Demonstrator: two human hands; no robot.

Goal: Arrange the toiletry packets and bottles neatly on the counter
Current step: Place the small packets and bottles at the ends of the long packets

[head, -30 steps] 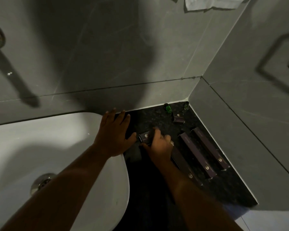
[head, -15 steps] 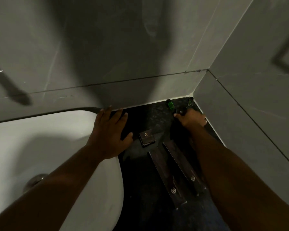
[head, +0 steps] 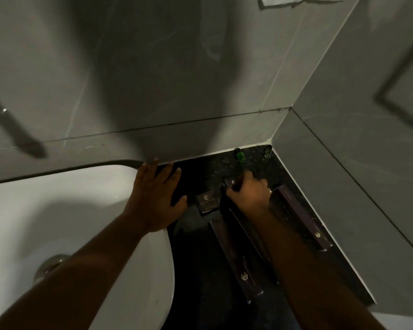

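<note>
On the dark speckled counter [head: 208, 170] lie several dark purple toiletry packets. A small square packet [head: 206, 201] sits just right of my left hand [head: 156, 198], which rests flat and open on the sink rim. My right hand [head: 247, 192] is closed on another small dark packet [head: 234, 183] near the counter's middle. Two long packets [head: 234, 256] lie side by side under my right forearm, and a third long packet [head: 303, 216] lies along the right wall. A small green bottle [head: 240, 155] and a small clear bottle [head: 268, 152] stand at the back corner.
A white sink basin [head: 81, 222] with a metal drain [head: 49, 265] fills the left. Grey tiled walls close the counter at the back and the right. The counter's front edge is at lower right [head: 367, 303].
My right hand has drawn back from the bottles at the corner toward the counter's middle, holding a small packet. The third long packet along the wall has come into view. My left hand has stayed put.
</note>
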